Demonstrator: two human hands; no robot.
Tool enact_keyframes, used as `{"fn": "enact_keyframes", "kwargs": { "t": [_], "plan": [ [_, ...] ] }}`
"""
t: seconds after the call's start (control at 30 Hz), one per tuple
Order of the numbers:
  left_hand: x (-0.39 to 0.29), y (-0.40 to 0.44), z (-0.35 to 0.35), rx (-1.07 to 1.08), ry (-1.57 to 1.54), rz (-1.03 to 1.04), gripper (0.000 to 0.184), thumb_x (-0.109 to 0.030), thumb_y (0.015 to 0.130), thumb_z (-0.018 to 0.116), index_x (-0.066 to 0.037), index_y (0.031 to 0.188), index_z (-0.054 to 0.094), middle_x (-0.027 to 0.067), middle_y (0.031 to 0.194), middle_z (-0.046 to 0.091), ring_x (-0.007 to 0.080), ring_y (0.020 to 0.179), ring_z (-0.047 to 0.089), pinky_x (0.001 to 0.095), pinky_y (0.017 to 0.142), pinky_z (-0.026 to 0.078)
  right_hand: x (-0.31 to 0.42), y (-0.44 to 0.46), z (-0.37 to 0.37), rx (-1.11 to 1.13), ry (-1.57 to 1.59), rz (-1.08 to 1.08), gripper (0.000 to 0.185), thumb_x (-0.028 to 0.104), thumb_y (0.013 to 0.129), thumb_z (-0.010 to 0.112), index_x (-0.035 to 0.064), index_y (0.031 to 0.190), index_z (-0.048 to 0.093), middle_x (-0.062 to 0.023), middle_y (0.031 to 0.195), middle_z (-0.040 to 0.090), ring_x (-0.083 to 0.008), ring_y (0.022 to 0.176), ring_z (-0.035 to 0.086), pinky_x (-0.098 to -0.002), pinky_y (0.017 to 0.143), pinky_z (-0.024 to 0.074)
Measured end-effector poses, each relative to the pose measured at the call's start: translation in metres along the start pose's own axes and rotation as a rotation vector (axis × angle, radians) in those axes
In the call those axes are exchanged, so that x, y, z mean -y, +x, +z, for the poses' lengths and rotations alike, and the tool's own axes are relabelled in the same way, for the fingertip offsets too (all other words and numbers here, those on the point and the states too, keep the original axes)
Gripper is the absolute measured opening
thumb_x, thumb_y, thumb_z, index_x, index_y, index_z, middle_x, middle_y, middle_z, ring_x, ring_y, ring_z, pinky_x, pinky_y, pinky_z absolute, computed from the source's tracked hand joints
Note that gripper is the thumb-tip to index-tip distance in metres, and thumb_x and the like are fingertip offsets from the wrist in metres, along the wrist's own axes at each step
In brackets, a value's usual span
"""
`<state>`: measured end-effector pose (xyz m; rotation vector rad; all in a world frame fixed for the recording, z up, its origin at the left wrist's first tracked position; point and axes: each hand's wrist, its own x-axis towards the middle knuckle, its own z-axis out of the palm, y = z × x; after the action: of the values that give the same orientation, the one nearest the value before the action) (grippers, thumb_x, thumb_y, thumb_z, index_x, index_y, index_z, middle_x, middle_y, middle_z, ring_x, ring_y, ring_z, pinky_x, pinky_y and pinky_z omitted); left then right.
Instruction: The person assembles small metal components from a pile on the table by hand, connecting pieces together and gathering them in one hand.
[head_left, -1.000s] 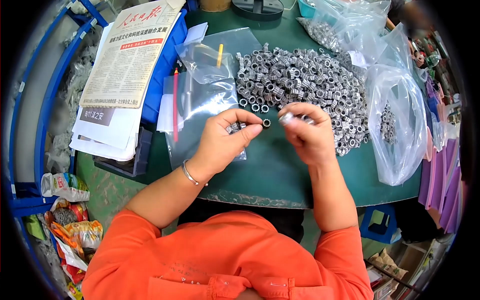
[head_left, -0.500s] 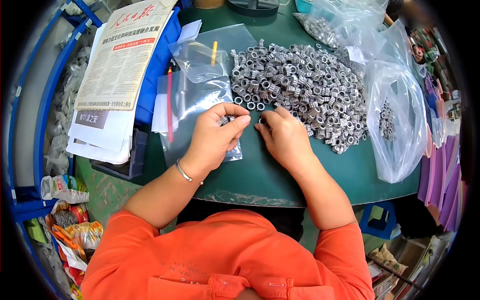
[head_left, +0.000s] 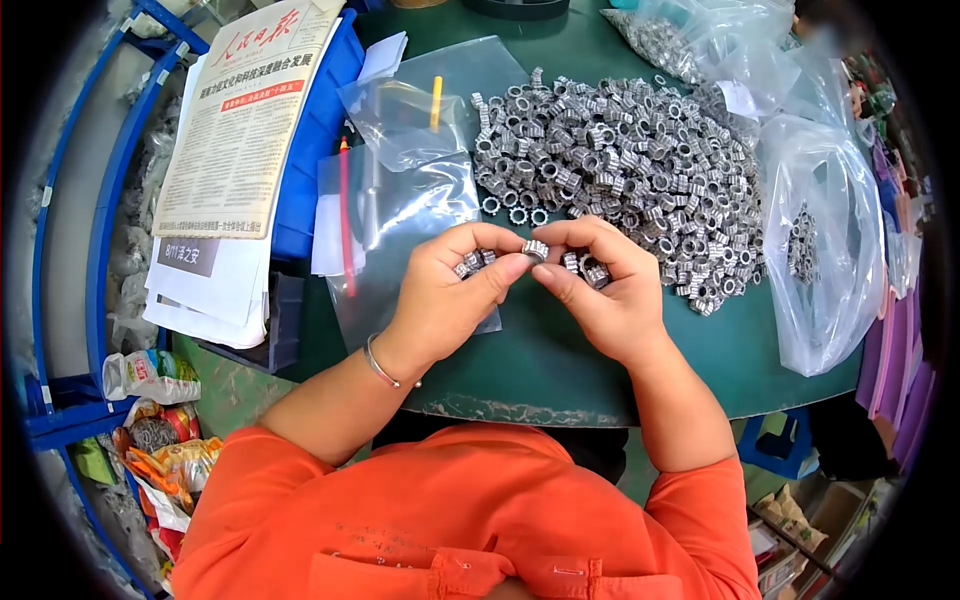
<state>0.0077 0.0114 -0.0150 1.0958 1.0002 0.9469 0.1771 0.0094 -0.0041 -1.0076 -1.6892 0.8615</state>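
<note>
A small toothed metal ring is pinched between the fingertips of both hands, in front of the pile. My left hand is closed, with a few more metal rings tucked behind its thumb. Curled in the same way, my right hand keeps a few rings between its fingers and palm. The large pile of grey toothed rings lies just beyond my hands, with a few single rings at its near left edge.
Clear plastic bags lie at left, with a red pencil and a yellow stick. A newspaper rests on a blue bin. Right of the pile is a plastic bag holding rings. The green table's worn edge is near me.
My hands have come together, and a ring now shows between their fingertips. Rings have become visible inside my right hand, which has turned. The whole view has shifted slightly.
</note>
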Motion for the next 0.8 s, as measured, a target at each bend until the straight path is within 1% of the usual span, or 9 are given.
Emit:
{"fn": "enact_keyframes", "kwargs": {
  "t": [0.13, 0.2, 0.23, 0.3, 0.43, 0.53, 0.57, 0.63, 0.8],
  "plan": [
    [-0.0003, -0.0008, 0.0012, 0.053, 0.001, 0.015, 0.014, -0.006, 0.084, 0.057, -0.003, 0.098, 0.056, -0.0006, 0.065, 0.051, 0.0030, 0.049, 0.041, 0.0160, 0.041, 0.030, -0.0052, -0.0014, 0.0019, -0.027, 0.034, 0.025, 0.017, 0.001, 0.069, 0.069, 0.0013, 0.083, 0.061, -0.0075, 0.078, 0.060, -0.0174, 0.070, 0.057, -0.0265, 0.062, 0.0448],
    [0.0048, 0.0001, 0.0036, 0.008, -0.001, 0.147, 0.018, -0.003, 0.083, 0.058, -0.002, 0.101, 0.055, -0.0008, 0.070, 0.053, 0.0025, 0.050, 0.042, 0.0157, 0.042, 0.032, -0.0038, -0.0010, 0.0018, -0.034, 0.018, 0.026, 0.015, 0.002, 0.068, 0.070, 0.0012, 0.081, 0.061, -0.0076, 0.077, 0.061, -0.0176, 0.069, 0.057, -0.0267, 0.062, 0.0451],
    [0.0052, 0.0001, 0.0035, 0.011, 0.000, 0.143, 0.018, -0.003, 0.083, 0.058, -0.002, 0.101, 0.055, -0.0008, 0.070, 0.053, 0.0025, 0.050, 0.042, 0.0157, 0.042, 0.032, -0.0027, -0.0005, 0.0020, -0.031, -0.021, 0.007, 0.015, 0.001, 0.068, 0.070, 0.0012, 0.080, 0.061, -0.0077, 0.077, 0.061, -0.0181, 0.069, 0.058, -0.0270, 0.062, 0.0454],
    [0.0059, 0.0000, 0.0029, -0.008, 0.051, 0.245, 0.021, 0.000, 0.082, 0.058, -0.002, 0.103, 0.055, -0.0005, 0.074, 0.054, 0.0020, 0.051, 0.043, 0.0156, 0.042, 0.033, -0.0025, -0.0007, 0.0024, -0.034, -0.060, -0.008, 0.014, 0.001, 0.068, 0.070, 0.0012, 0.079, 0.061, -0.0077, 0.077, 0.061, -0.0185, 0.069, 0.058, -0.0272, 0.061, 0.0457],
    [0.0074, -0.0008, -0.0015, 0.024, 0.099, 0.232, 0.020, 0.001, 0.081, 0.059, -0.002, 0.101, 0.055, 0.0002, 0.074, 0.055, 0.0017, 0.051, 0.043, 0.0155, 0.042, 0.033, -0.0034, -0.0005, 0.0036, -0.037, -0.015, -0.008, 0.015, -0.001, 0.068, 0.069, 0.0010, 0.080, 0.061, -0.0087, 0.077, 0.062, -0.0191, 0.069, 0.058, -0.0273, 0.061, 0.0462],
    [0.0039, -0.0021, 0.0002, 0.002, -0.029, 0.122, 0.018, 0.002, 0.081, 0.058, -0.001, 0.099, 0.055, 0.0008, 0.075, 0.056, 0.0014, 0.051, 0.043, 0.0153, 0.042, 0.032, -0.0055, -0.0003, 0.0022, -0.020, 0.006, 0.003, 0.014, -0.001, 0.068, 0.069, 0.0008, 0.081, 0.061, -0.0088, 0.078, 0.062, -0.0190, 0.069, 0.058, -0.0273, 0.061, 0.0463],
    [0.0033, -0.0025, -0.0002, -0.015, -0.034, 0.100, 0.017, 0.000, 0.080, 0.061, -0.001, 0.096, 0.057, 0.0013, 0.081, 0.058, 0.0039, 0.065, 0.049, 0.0175, 0.056, 0.039, -0.0063, -0.0002, 0.0020, -0.011, -0.004, -0.001, 0.014, -0.001, 0.069, 0.068, 0.0007, 0.082, 0.062, -0.0088, 0.078, 0.062, -0.0190, 0.069, 0.058, -0.0274, 0.061, 0.0464],
    [0.0022, -0.0029, 0.0001, -0.030, -0.038, 0.074, 0.015, -0.001, 0.079, 0.063, -0.001, 0.094, 0.059, 0.0018, 0.086, 0.061, 0.0064, 0.079, 0.055, 0.0198, 0.070, 0.045, -0.0067, -0.0003, 0.0023, -0.016, -0.013, 0.004, 0.015, -0.001, 0.069, 0.068, 0.0007, 0.082, 0.062, -0.0088, 0.078, 0.062, -0.0190, 0.069, 0.058, -0.0274, 0.061, 0.0464],
    [0.0007, -0.0036, 0.0001, -0.035, -0.029, 0.113, 0.015, 0.001, 0.077, 0.063, -0.001, 0.091, 0.059, 0.0006, 0.083, 0.059, 0.0055, 0.076, 0.054, 0.0193, 0.067, 0.044, -0.0018, 0.0005, 0.0036, -0.061, 0.025, 0.093, 0.015, 0.000, 0.070, 0.068, 0.0010, 0.084, 0.062, -0.0090, 0.078, 0.062, -0.0192, 0.069, 0.059, -0.0271, 0.061, 0.0463]
  ]
}}
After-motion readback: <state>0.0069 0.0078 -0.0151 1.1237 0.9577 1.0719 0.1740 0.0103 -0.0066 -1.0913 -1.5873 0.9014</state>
